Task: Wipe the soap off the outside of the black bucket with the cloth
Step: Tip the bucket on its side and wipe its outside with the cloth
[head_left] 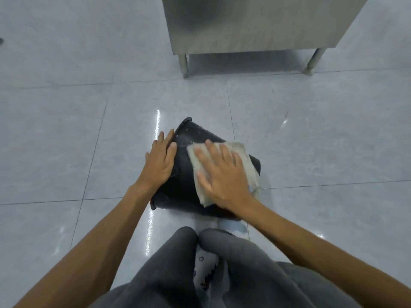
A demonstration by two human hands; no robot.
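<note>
Head view. Bucket (184, 174) lies tipped on its side on the tiled floor (66, 130), just ahead of the person's knees (189, 252), rim end nearer the knees, base pointing away. Faint whitish soap streaks (189, 138) on the upper wall near the far end. Left hand (160, 161) rests flat on the bucket's left flank, fingers (165, 138) extended and spread, not curled around anything. Right hand (222, 176) presses the cloth (242, 152) flat against the upper wall, fingers splayed open on top of it; the cloth drapes over the right side. Steel cabinet (255, 25) on legs stands well apart, beyond the bucket.
</note>
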